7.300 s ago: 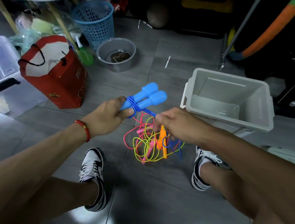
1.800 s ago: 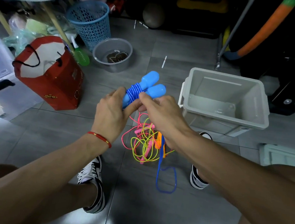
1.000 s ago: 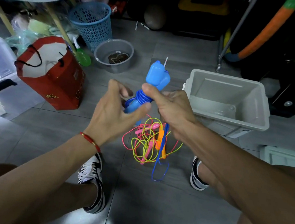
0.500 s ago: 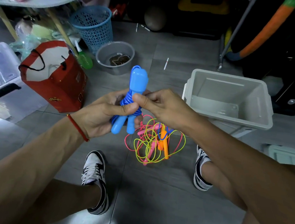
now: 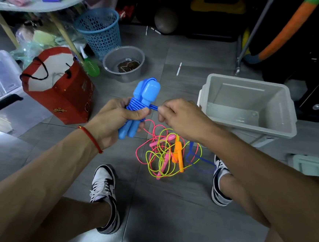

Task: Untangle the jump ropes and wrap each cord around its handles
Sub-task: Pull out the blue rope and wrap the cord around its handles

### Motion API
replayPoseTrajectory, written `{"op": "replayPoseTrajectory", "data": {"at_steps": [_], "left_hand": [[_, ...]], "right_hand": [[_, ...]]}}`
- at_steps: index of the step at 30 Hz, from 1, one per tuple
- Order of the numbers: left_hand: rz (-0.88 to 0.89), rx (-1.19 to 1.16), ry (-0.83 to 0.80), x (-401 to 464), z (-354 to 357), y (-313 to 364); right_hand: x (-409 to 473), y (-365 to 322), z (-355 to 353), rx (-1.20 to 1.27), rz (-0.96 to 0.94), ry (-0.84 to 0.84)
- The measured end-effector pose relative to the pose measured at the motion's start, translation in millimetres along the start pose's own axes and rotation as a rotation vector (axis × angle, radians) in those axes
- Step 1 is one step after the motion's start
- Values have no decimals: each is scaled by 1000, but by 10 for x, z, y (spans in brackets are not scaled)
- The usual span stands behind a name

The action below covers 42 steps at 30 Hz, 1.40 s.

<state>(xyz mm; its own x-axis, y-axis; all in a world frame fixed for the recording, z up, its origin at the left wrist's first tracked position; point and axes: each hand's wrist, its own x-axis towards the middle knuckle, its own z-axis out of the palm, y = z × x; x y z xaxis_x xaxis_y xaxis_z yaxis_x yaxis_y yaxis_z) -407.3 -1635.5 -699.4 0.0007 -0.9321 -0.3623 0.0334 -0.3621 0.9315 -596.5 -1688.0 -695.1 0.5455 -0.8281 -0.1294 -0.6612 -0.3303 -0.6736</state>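
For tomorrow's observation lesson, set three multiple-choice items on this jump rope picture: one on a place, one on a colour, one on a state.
1. Where do the tangled ropes lie?
A. In the grey bin
B. On the floor between the person's shoes
C. In the red bag

2. What colour are the handles held in the left hand?
A. Pink
B. Orange
C. Blue

3. What is the right hand doing?
A. Pinching the blue cord
B. Resting flat on the floor
C. Gripping the bin's rim

Key: 1 B, the pink and yellow loops lie on the tiles between the shoes; 2 C, both handles are blue; 3 A, its fingertips close on the cord beside the handles.
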Motion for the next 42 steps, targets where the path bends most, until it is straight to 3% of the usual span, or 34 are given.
{"op": "replayPoseTrajectory", "data": {"at_steps": [8,12,15,17,20,30,34,42], "left_hand": [[43,252,235,83,135,-115],[269,595,387,65,250,-137],[353,692,407,7,338,-163],[356,523,278,-2,365,-166],[234,43,93,-39,276,-95],[133,-7,-295,-93,10,13],[166,160,-283,-42,35,-24],[111,151,-16,55,47,-94]], "right_hand": [[-89,-144,145,194,92,152],[-69,-172,245,170,43,317],[-52,-147,259,203,81,449],[-28,-83,214,223,84,477],[0,9,88,181,81,436],[-12,149,-111,187,-85,97],[-47,145,-59,-14,-144,49],[-146,-71,127,-90,-38,171]]}}
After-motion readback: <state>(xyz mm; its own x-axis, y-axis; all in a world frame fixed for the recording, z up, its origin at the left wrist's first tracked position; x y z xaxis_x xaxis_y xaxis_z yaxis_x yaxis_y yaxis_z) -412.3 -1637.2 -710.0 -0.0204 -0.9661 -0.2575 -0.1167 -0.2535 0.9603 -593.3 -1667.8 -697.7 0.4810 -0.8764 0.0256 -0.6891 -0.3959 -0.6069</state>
